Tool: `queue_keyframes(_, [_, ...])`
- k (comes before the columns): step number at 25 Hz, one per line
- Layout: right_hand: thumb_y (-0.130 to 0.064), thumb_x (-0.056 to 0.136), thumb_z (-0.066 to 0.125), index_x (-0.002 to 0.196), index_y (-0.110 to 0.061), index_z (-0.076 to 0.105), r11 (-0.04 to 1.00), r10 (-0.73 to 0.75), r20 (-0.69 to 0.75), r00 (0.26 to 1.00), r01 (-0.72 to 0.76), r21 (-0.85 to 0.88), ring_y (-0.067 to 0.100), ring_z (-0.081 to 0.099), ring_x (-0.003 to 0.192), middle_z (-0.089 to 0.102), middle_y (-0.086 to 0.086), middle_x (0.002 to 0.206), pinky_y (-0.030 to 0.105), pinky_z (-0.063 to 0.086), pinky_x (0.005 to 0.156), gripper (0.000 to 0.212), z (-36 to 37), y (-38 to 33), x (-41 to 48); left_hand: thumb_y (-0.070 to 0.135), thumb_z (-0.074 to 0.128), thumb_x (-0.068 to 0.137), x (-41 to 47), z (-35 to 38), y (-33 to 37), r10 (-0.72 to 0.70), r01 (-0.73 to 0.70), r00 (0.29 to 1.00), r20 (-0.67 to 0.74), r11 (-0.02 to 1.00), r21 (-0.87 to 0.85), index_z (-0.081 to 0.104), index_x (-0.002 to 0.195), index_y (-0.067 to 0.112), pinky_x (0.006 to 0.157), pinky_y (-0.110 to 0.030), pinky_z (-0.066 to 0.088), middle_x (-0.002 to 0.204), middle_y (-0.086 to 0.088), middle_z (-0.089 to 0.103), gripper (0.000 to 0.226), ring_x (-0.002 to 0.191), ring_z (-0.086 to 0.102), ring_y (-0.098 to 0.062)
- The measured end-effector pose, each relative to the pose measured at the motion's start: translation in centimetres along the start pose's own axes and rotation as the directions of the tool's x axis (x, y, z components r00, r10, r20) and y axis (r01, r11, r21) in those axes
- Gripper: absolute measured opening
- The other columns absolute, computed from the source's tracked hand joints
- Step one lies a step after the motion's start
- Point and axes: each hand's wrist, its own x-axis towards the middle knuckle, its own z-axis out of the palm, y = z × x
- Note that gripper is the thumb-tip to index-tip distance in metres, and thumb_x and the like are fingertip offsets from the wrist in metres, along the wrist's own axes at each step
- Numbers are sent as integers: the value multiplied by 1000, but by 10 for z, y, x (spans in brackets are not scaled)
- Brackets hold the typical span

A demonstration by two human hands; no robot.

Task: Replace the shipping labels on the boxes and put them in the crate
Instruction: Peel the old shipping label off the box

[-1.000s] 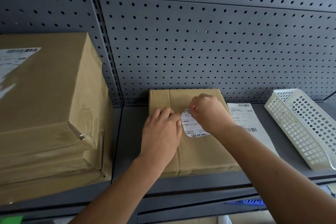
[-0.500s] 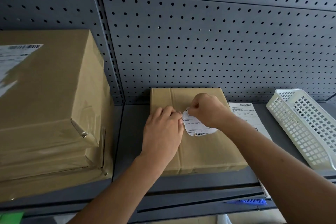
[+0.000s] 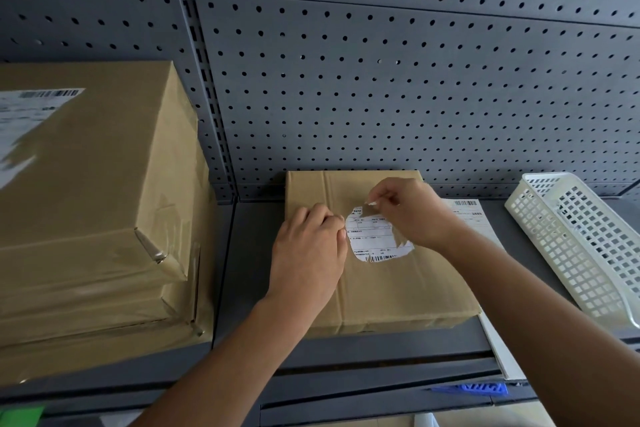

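A flat brown cardboard box (image 3: pixel 391 291) lies on the grey shelf (image 3: pixel 249 253). A torn white shipping label (image 3: pixel 372 239) is stuck on its top. My right hand (image 3: pixel 412 211) pinches a peeled strip at the label's upper edge and lifts it off the box. My left hand (image 3: pixel 308 253) rests on the box just left of the label, fingers curled with their tips at the label's edge. Sheets of fresh white labels (image 3: pixel 481 229) lie under and to the right of the box.
A stack of large taped cardboard boxes (image 3: pixel 90 204) with a torn label fills the shelf's left side. A white plastic mesh basket (image 3: pixel 581 246) lies tilted at the right. Grey pegboard (image 3: pixel 381 80) forms the back wall.
My right hand has moved up and to the right, lifting a strip of the label. More of the torn label shows. My left hand has stayed in place.
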Motion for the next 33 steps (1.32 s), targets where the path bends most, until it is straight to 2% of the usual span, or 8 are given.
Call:
queue_keyframes(4, [-7, 94, 45, 97, -16, 71, 999, -31, -8, 999, 31, -24, -1, 57, 61, 64, -10, 87, 6, 41, 53, 28, 11, 0, 2, 28, 56, 95, 0, 1, -1, 16, -16, 999, -36, 1000, -13, 75, 102, 21, 73, -34, 52, 98, 9, 63, 22, 91, 57, -15])
queue_keyframes(9, [-16, 95, 54, 97, -16, 69, 996, -81, -45, 996, 80, -28, 2, 57, 70, 63, -4, 101, 1, 39, 62, 16, 18, 3, 0, 25, 60, 93, -1, 3, -1, 20, -21, 998, -55, 1000, -16, 76, 100, 20, 72, -35, 53, 98, 9, 64, 18, 91, 58, -17])
queue_keyframes(11, [-20, 95, 57, 90, -17, 65, 995, -55, -72, 996, 61, 80, 8, 62, 67, 69, -3, 91, 13, 46, 52, 10, 17, 4, -1, 25, 61, 93, -1, 3, -1, 22, -23, 998, -60, 1000, -16, 76, 100, 20, 71, -35, 53, 97, 9, 64, 17, 91, 58, -17])
queue_keyframes(13, [-18, 91, 61, 84, -16, 62, 975, 4, -77, 997, 13, 220, 21, 68, 74, 73, -1, 83, 37, 56, 47, 7, 14, 6, -2, 25, 62, 93, -1, 2, -1, 22, -23, 998, -59, 1000, -17, 76, 100, 20, 71, -35, 53, 97, 9, 64, 17, 91, 58, -17])
queue_keyframes(17, [-4, 83, 65, 79, -19, 57, 954, 9, -38, 999, 3, 300, 25, 72, 80, 72, 4, 77, 56, 59, 64, 18, 10, 6, -2, 26, 61, 93, -1, 2, -1, 21, -22, 998, -60, 1000, -16, 76, 100, 21, 71, -35, 53, 97, 9, 64, 17, 90, 58, -16])
queue_keyframes(21, [-2, 86, 56, 82, -20, 60, 990, -64, -97, 993, 76, 122, 21, 67, 73, 64, -3, 72, 32, 56, 61, 18, 9, 4, -1, 25, 62, 93, -1, 2, -1, 26, -28, 997, -68, 999, -18, 76, 99, 21, 70, -35, 53, 96, 9, 64, 15, 90, 58, -16])
queue_keyframes(27, [-7, 94, 53, 91, -20, 62, 993, -47, -96, 994, 57, 107, 18, 67, 74, 73, -11, 80, 29, 54, 60, 16, 15, 9, 5, 24, 62, 93, -1, 3, -1, 26, -28, 997, -67, 999, -25, 75, 99, 20, 71, -37, 53, 97, 8, 64, 15, 91, 58, -17])
queue_keyframes(33, [-1, 95, 51, 93, -14, 63, 991, -86, -150, 985, 100, 88, -11, 61, 69, 74, -4, 79, 5, 41, 58, 18, 22, 8, 6, 25, 62, 93, -1, 4, -2, 33, -35, 997, -69, 999, -24, 75, 99, 20, 71, -35, 52, 96, 8, 64, 15, 89, 58, -18])
